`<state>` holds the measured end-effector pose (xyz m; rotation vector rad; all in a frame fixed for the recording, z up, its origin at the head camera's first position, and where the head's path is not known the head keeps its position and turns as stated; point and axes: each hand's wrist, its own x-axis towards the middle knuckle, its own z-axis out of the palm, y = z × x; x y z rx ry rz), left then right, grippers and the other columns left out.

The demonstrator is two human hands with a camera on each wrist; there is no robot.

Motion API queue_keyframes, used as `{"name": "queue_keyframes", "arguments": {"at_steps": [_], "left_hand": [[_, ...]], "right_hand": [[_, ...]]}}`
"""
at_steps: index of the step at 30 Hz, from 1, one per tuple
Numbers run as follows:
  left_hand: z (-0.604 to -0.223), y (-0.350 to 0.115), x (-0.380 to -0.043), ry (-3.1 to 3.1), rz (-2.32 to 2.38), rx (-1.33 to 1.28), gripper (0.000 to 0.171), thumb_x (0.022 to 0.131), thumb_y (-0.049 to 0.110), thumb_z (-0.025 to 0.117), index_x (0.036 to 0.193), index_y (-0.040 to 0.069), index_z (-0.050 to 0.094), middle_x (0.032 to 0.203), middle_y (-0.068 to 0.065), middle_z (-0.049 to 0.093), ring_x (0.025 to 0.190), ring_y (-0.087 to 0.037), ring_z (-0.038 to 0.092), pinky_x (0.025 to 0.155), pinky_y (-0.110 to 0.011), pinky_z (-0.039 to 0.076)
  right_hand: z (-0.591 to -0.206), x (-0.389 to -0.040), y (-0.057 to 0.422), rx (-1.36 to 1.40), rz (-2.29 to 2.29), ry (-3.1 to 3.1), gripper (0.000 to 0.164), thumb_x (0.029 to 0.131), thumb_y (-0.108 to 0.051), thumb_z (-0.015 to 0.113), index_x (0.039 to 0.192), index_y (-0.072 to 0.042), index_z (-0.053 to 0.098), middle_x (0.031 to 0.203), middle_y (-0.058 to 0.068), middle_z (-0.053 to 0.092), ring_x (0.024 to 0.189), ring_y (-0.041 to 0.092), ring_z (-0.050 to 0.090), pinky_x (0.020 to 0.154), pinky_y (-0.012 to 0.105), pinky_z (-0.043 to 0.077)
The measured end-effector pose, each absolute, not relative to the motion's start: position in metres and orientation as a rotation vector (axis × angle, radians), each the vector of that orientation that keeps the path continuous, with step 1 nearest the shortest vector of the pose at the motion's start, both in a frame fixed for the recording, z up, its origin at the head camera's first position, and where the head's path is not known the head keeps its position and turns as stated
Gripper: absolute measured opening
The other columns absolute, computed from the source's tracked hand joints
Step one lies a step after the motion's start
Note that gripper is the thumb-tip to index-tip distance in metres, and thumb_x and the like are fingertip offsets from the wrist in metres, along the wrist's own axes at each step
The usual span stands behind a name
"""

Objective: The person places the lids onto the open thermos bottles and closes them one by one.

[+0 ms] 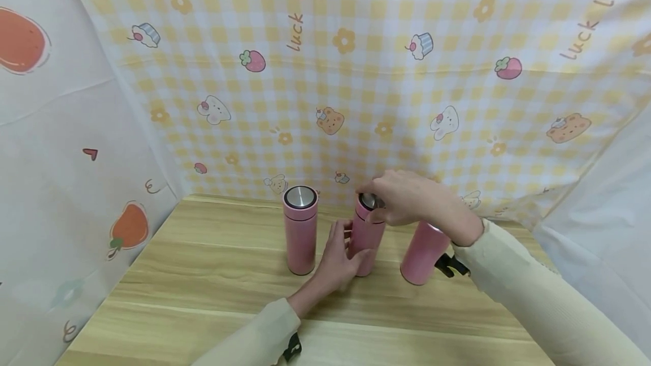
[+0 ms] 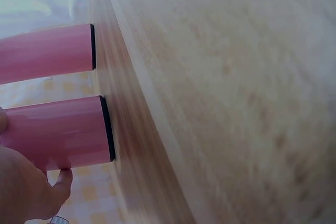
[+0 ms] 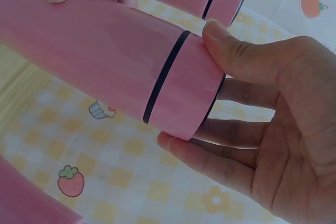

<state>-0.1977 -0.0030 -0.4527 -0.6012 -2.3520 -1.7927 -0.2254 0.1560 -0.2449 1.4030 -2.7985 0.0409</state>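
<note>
Three pink thermos flasks stand upright in a row. My left hand [image 1: 337, 261] grips the body of the middle flask [image 1: 367, 237], thumb on one side and fingers on the other. My right hand [image 1: 404, 196] reaches over from the right and pinches that flask's pink lid [image 3: 191, 85] between thumb and fingers. A black line separates lid from body, and the lid sits on the flask. The left flask [image 1: 301, 242], with a silver disc on its top, is beside my left hand. Below my right forearm is the right flask [image 1: 424, 256], its top hidden.
The flasks stand on a wood-grain table [image 1: 213, 275]. Close behind hangs a yellow checked cloth [image 1: 285, 100] with printed pictures. White sheets hang at the left [image 1: 61, 185] and right [image 1: 605, 213].
</note>
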Motion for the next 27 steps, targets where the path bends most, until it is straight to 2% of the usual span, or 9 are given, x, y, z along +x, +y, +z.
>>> {"name": "queue_keyframes", "arguments": {"at_steps": [9,18,23,27], "left_hand": [[-0.4527,-0.002,-0.1965,-2.337,-1.793,-0.601,0.053,0.095,0.015,0.074,0.136,0.009,0.04,0.136,-0.01,0.041,0.128,-0.033,0.049,0.103,-0.052,0.045],[-0.4538,-0.003,-0.1967,-2.349,-1.787,-0.577,0.054,0.095,0.015,0.075,0.136,0.01,0.04,0.137,-0.009,0.041,0.128,-0.031,0.05,0.103,-0.049,0.046],[-0.4531,-0.0038,-0.1961,-2.352,-1.77,-0.592,0.054,0.096,0.017,0.075,0.137,0.01,0.041,0.136,-0.008,0.042,0.127,-0.031,0.05,0.1,-0.048,0.048],[-0.4511,-0.0041,-0.1945,-2.378,-1.778,-0.583,0.057,0.095,0.019,0.075,0.14,0.013,0.041,0.139,-0.007,0.043,0.129,-0.029,0.05,0.101,-0.049,0.048]], "right_hand": [[-0.2461,-0.2235,0.1556,1.387,0.024,-2.779,0.025,0.08,-0.014,0.082,0.086,-0.019,0.059,0.068,-0.006,0.048,0.055,0.009,0.044,0.049,0.028,0.038],[-0.2465,-0.2223,0.1541,1.392,0.029,-2.755,0.024,0.08,-0.015,0.082,0.087,-0.018,0.06,0.069,-0.005,0.048,0.055,0.01,0.045,0.049,0.028,0.04],[-0.2461,-0.2203,0.1544,1.385,0.001,-2.772,0.024,0.083,-0.017,0.083,0.096,-0.014,0.063,0.072,-0.002,0.052,0.057,0.011,0.048,0.051,0.03,0.042],[-0.2468,-0.2183,0.1567,1.386,-0.01,-2.769,0.036,0.085,-0.02,0.083,0.115,-0.009,0.068,0.078,0.0,0.056,0.059,0.011,0.049,0.053,0.029,0.044]]}}
